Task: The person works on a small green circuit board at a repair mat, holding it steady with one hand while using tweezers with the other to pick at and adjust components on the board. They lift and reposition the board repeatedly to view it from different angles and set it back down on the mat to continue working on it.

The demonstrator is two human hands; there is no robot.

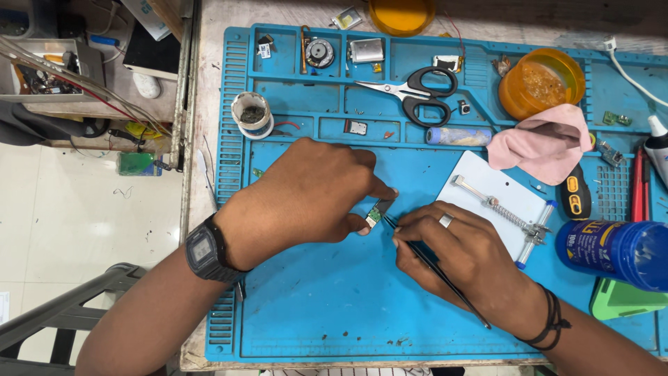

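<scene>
My left hand (309, 195) pinches a tiny green circuit board (376, 213) between thumb and forefinger, just above the blue work mat (327, 306). A dark wristwatch sits on that wrist. My right hand (466, 254), with a ring on one finger and black bands on the wrist, grips black tweezers (435, 268) like a pen. The tweezers' tip touches the small board's edge. Both hands meet at the middle of the mat.
Scissors (417, 90), a small flux tin (252, 115), a blue cylinder (458, 136), an orange jar (539, 82), a pink cloth (546, 143), a white board clamp (501, 205), a blue bottle (616, 251) and a black-yellow tool (575, 195) lie around. The table's left edge drops to the floor.
</scene>
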